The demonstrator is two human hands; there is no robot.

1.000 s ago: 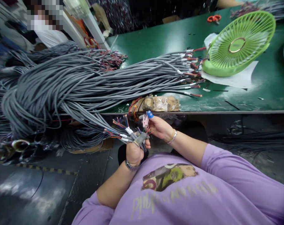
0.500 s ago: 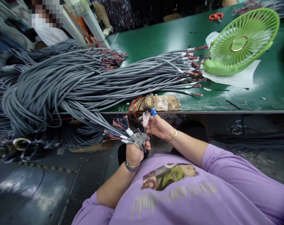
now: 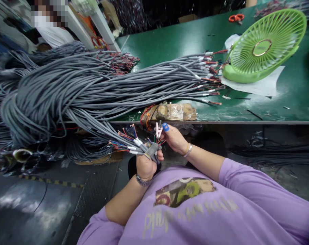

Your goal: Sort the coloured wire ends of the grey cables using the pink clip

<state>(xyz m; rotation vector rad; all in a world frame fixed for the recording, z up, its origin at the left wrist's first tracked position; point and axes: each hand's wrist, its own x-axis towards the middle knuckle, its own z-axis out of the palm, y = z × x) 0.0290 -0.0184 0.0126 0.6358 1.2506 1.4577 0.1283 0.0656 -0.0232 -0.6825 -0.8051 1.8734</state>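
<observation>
My left hand [image 3: 145, 165], with a watch at the wrist and grey tape on a finger, is closed round the ends of several grey cables [image 3: 134, 144] that hang off the table edge, their coloured wire tips fanned out. My right hand [image 3: 173, 139], with a blue cap on one fingertip and a bracelet on the wrist, pinches a small pink clip-like tool [image 3: 158, 130] at the wire tips just above my left hand. Both hands are below the front edge of the green table [image 3: 284, 102].
A big heap of grey cables [image 3: 75, 88] covers the left of the table and spills over its edge. A green fan [image 3: 261, 46] lies on white paper at the right. A taped brown block [image 3: 172, 112] sits at the table edge. Orange scissors [image 3: 235, 17] lie far back. A person sits at the far left.
My right hand has shifted slightly left and down, bringing the pink tool closer to the wire tips in my left hand. The cables in my left hand stay gripped.
</observation>
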